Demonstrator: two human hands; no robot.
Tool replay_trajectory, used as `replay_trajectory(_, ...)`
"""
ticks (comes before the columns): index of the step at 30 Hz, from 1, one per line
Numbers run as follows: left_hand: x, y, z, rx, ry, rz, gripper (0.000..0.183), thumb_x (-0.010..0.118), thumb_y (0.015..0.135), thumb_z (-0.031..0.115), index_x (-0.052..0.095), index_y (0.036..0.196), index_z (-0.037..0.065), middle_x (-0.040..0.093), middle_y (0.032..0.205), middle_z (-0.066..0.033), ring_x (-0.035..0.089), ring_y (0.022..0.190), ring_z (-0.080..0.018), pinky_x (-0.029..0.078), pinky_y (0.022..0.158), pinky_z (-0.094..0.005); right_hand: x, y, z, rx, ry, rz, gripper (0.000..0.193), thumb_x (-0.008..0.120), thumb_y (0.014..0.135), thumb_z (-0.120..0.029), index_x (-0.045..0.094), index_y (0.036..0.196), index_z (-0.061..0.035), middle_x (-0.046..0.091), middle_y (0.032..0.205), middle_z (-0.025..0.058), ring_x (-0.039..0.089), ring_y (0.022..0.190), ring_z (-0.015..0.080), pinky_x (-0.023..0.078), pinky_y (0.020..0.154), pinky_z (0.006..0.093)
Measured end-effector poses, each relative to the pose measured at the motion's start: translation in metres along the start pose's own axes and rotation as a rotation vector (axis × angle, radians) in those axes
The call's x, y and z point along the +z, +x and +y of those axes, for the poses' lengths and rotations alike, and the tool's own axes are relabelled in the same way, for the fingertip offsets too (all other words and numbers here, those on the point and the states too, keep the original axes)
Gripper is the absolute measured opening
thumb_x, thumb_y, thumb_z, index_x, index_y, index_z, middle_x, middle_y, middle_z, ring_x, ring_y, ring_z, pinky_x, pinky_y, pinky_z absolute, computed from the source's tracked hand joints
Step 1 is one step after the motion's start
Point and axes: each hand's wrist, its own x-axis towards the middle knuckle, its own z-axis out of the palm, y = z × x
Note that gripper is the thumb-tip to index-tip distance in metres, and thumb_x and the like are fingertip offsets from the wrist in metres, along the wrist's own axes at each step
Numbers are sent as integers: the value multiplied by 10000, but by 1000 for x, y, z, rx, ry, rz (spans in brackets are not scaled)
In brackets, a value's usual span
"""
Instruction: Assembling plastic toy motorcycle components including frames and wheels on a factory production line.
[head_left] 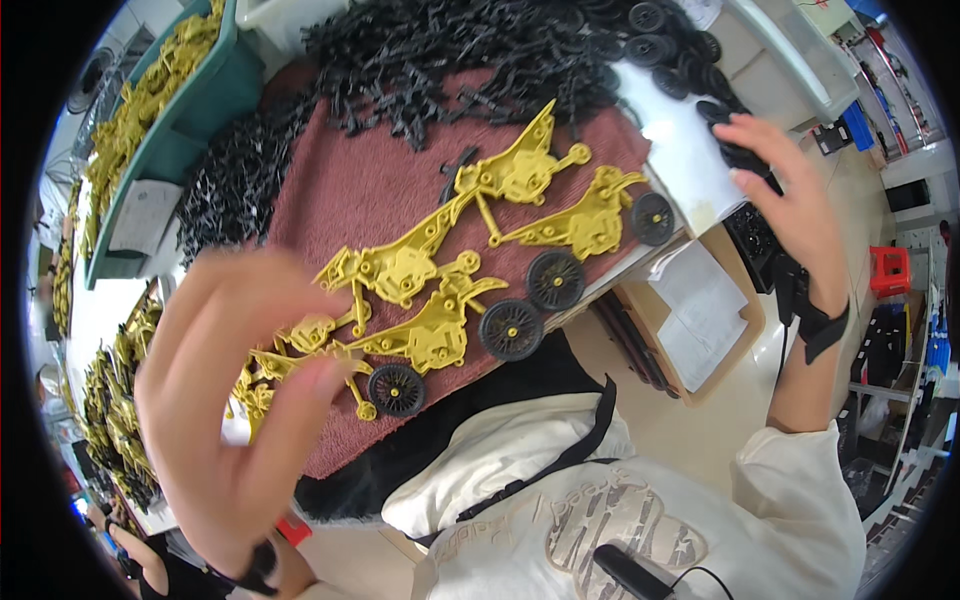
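My left hand [225, 400] is raised over the left end of the cloth, blurred. Its fingers curve, with thumb and forefinger apart and nothing visibly held between them. Beneath and beside it lie yellow plastic toy motorcycle frames [395, 265], set in slanting rows. Black spoked wheels with yellow hubs stand at the frames' near ends, among them one wheel [397, 389] close to my left thumb and another [511, 330] farther right. At the right edge of the table, my right hand [790, 190] pinches a plain black wheel [742, 155] between thumb and fingers.
A reddish-brown cloth [330, 200] covers the worktop. Small black parts [430, 60] are heaped behind it, with loose wheels [650, 50] at the back right. A green bin [170, 130] holds yellow parts on the left. Papers lie on a tray [700, 320] below, and a red stool [889, 270] stands right.
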Motion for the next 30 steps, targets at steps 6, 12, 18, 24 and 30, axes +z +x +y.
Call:
replay_trajectory(6,53,146,3,344,-73,-267,228,615,900,129,638,1085,-2,650,900,-124,611,796,-210,483,734,-328,23,4,-7,21,-72,44,261,636,826,-19,683,1071,-96,599,1223,95,551,1126,311,440,980,377)
replay_trajectory(12,134,261,-10,383,337,-149,314,643,889,229,627,1104,1,655,1037,-199,625,1014,-348,494,873,-430,28,26,-11,-62,-6,120,151,663,790,-49,707,929,-88,629,1068,79,575,993,305,465,886,383)
replay_trajectory(18,165,282,0,266,351,-143,429,714,821,292,601,1115,1,627,1071,-226,604,1034,-379,484,904,-420,33,29,1,-42,99,265,157,676,815,-68,741,956,-95,646,991,78,599,923,266,485,821,366)
replay_trajectory(24,150,283,4,319,341,-127,461,729,750,279,610,1089,-10,628,1069,-209,595,1047,-364,487,910,-398,21,23,-2,-20,207,422,237,663,819,21,746,1010,-92,636,859,73,596,732,221,475,659,293)
replay_trajectory(30,87,261,-4,453,96,7,356,686,788,246,665,1044,1,675,963,-109,637,852,-214,506,759,-324,32,-9,-26,19,130,399,347,702,732,62,719,1052,-70,606,840,97,594,737,245,488,661,316)
